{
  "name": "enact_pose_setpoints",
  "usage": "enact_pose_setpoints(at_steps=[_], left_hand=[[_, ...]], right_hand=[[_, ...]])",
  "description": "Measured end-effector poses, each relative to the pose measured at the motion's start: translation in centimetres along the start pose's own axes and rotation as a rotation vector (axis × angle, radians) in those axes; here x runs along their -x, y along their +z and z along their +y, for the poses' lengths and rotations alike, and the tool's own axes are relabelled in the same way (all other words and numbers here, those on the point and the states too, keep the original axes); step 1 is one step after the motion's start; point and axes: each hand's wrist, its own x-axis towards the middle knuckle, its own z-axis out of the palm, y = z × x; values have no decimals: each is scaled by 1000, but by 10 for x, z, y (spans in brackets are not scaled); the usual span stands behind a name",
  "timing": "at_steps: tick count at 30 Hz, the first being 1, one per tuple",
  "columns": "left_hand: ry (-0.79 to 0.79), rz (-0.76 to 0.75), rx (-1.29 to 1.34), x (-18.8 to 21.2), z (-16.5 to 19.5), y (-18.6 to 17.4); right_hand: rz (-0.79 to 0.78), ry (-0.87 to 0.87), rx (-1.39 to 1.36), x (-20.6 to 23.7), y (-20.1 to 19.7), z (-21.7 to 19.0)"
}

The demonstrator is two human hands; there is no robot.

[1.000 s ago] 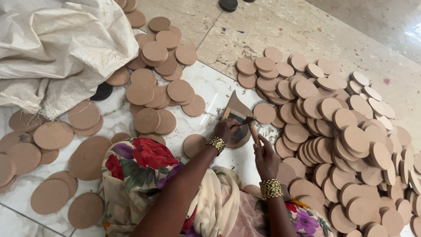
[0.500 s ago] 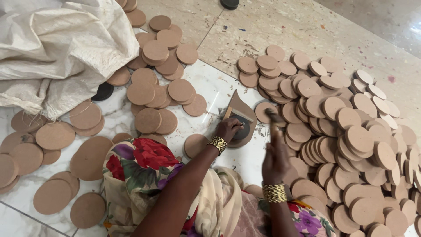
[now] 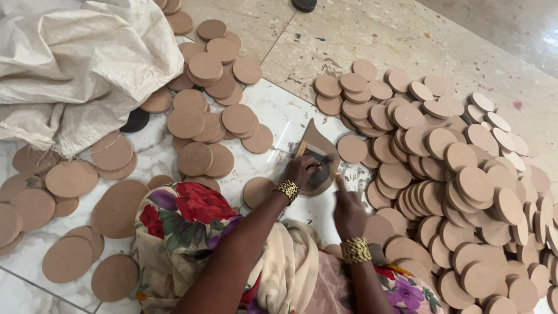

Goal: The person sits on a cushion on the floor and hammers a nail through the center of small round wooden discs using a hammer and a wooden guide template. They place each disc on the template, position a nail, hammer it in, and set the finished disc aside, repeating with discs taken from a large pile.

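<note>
My left hand point(image 3: 299, 170) rests on a teardrop-shaped brown board point(image 3: 317, 141) that lies flat on the white marble tile. Its fingers grip a dark grey pad point(image 3: 318, 166) and press it against the board. My right hand point(image 3: 347, 210) hovers just right of the board, back toward the camera, one finger pointing up at the board's edge. Its palm is hidden. Both wrists wear gold bangles. A round brown disc point(image 3: 256, 192) lies just left of my left wrist.
Several overlapping brown discs form a big heap point(image 3: 465, 180) on the right. More discs point(image 3: 203, 116) are scattered at the upper left and the left point(image 3: 70, 180). A crumpled white sack point(image 3: 75, 64) fills the top left. Floral cloth point(image 3: 192, 215) covers my lap.
My right hand has come off the board and drawn back toward my lap. My left hand stays on the board with the grey pad.
</note>
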Motion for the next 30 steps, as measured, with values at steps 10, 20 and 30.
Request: enact_pose_setpoints(at_steps=[10,20,30], left_hand=[[-61,-157,116,-4,8,-14],[-358,188,95,-3,4,-45],[-580,136,169,23,16,-49]], right_hand=[[68,392,-388,0,29,63],[20,-36,-7,-19,81,61],[-49,105,-369,-26,98,10]])
